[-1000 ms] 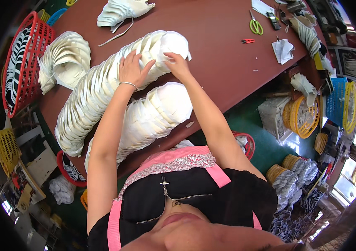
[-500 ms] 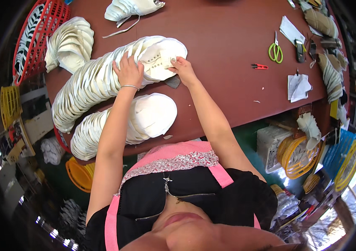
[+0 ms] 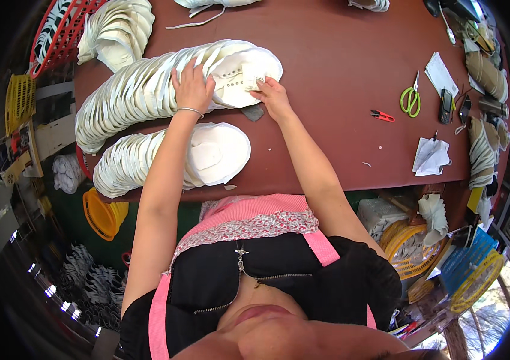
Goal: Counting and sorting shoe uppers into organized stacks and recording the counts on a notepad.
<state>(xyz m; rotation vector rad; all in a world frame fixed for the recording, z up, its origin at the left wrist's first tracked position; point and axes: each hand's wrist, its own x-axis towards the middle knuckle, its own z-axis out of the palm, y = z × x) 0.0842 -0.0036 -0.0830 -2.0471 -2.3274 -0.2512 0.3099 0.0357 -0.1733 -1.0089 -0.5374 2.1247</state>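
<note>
A long row of nested white fabric shoe uppers [image 3: 126, 99] lies curved across the table. At its right end the last shoe upper [image 3: 231, 69] faces up, with eyelets and a cream lining showing. Over the row, next to that upper, rests my left hand [image 3: 193, 90], its fingers spread and lying flat. My right hand [image 3: 274, 98] has its thumb and fingers pinched on the upper's right edge, by a pale flap. Nearer to me is a shorter row of white uppers [image 3: 216, 155]. A small dark grey scrap [image 3: 252, 112] lies beneath the end of the long row.
Green-handled scissors [image 3: 410, 102], red thread snips [image 3: 382, 116], a dark phone [image 3: 445, 106] and papers [image 3: 431, 156] lie on the right of the brown table [image 3: 327, 54]. More uppers [image 3: 117, 36] and a red basket [image 3: 66, 39] are at the far left. Yellow baskets [image 3: 102, 213] stand below.
The whole view has shifted, so the far side of the table sits higher in the picture. Both hands keep nearly the same place on the long row of uppers.
</note>
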